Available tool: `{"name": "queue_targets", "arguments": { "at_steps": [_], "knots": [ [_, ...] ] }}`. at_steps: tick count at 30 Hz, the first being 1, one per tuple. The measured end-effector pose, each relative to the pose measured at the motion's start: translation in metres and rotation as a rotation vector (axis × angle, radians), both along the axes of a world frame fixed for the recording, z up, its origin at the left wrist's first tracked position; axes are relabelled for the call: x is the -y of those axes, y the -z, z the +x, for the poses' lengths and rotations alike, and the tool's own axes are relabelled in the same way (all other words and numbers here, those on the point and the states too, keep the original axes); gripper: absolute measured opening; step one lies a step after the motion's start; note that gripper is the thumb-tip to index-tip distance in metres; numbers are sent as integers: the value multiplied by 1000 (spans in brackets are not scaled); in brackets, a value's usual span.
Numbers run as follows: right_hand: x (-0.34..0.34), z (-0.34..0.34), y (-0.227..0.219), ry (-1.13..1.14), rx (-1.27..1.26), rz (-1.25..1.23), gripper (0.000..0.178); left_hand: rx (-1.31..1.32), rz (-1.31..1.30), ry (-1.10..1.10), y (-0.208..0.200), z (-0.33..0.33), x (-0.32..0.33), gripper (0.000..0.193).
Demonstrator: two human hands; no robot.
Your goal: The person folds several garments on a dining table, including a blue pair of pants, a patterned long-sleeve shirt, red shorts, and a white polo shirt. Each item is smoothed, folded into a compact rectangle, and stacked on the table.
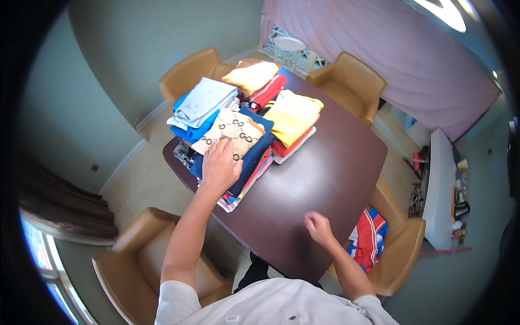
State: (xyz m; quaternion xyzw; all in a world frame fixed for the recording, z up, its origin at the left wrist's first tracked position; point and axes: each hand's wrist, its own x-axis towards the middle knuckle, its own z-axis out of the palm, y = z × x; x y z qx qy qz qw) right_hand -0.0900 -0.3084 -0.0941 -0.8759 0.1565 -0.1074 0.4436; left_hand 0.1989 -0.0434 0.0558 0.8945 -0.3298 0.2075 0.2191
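My left hand rests on a folded beige garment with a dark repeated print, its fingers stretched over the near edge of the cloth. That garment tops a stack of folded clothes, with a navy piece directly under it and pink and red layers lower down. Above the bare near-right part of the dark brown table, my right hand has its fingers curled in, with nothing visible in them. It touches none of the clothes.
Other stacks hold a light blue garment, a yellow garment and a pale orange garment. Tan armchairs surround the table; the right one carries a crumpled red, white and blue garment. A small white round table stands behind.
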Motion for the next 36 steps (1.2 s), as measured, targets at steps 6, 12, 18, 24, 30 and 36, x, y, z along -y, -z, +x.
{"name": "queue_targets", "arguments": {
  "at_steps": [6, 12, 18, 24, 30, 36],
  "knots": [
    [-3, -259, 96, 546, -201, 154, 12, 62, 129, 9, 26, 20, 13, 22],
    [-38, -366, 145, 1067, -256, 652, 10, -129, 230, -105, -34, 11, 30, 30],
    [-45, -364, 208, 1121, -310, 797, 10, -49, 221, 25, -1, -5, 41, 56],
    [-16, -335, 208, 951, -124, 532, 9, -23, 287, -47, 42, -7, 49, 69],
    [65, -318, 195, 940, -20, 401, 9, 218, 370, 69, 76, -95, 73, 66],
    [142, -354, 241, 1066, -44, 257, 10, -761, 371, 124, 161, -276, 130, 33]
  ]
}}
